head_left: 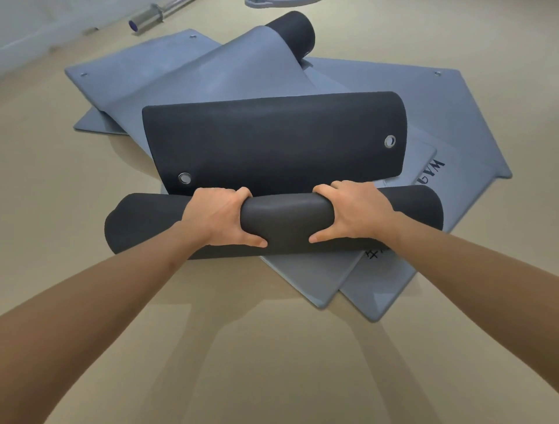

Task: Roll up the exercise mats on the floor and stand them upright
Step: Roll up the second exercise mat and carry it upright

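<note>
A dark grey mat roll (284, 224) lies across the pile in front of me. My left hand (219, 219) and my right hand (355, 212) both clasp it near its middle, fingers over the top, thumbs on the near side. Its loose end flap (272, 139), dark with two metal eyelets, curves up just behind the roll. Behind it a grey mat (211, 78) runs back to a partly rolled dark end (293, 30). Flat grey mats (438, 115) lie overlapping underneath.
The mats sit on a beige floor (272, 348). A metal barbell (151, 15) lies at the far left by the wall. A grey round base (272, 3) shows at the top edge.
</note>
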Demonstrator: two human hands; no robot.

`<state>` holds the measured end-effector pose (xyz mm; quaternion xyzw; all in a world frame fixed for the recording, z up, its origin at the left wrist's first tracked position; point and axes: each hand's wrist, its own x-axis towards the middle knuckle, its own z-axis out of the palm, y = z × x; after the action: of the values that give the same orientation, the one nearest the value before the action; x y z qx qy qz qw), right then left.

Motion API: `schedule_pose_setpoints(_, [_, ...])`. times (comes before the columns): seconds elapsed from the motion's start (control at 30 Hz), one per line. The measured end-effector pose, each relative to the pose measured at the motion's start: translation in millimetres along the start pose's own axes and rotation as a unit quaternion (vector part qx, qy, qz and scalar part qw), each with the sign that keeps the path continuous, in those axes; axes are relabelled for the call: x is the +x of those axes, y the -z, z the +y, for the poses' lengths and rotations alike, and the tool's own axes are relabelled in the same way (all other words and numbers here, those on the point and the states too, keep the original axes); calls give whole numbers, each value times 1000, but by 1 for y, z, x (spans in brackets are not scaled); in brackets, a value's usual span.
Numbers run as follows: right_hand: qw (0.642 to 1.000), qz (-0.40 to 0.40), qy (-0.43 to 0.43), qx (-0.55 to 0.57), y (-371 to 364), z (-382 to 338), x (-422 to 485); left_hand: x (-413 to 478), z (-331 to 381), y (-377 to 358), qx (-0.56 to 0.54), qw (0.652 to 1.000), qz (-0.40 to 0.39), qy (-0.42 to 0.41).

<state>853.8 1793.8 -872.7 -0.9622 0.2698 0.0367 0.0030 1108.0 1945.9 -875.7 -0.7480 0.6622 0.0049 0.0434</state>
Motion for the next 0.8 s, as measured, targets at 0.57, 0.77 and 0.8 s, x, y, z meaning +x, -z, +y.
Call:
schedule_pose_setpoints(0.57, [935, -294, 73, 185, -12, -87, -142, -198, 75, -3, -140, 952, -271, 34])
schedule_pose_setpoints(0.77, [986, -148, 41, 67, -19, -89, -146, -186, 62, -19, -224, 927, -292, 71])
schedule_pose_setpoints(0.8, [994, -82, 38, 62, -19, -93, -153, -182, 58, -19, -234, 923, -294, 79])
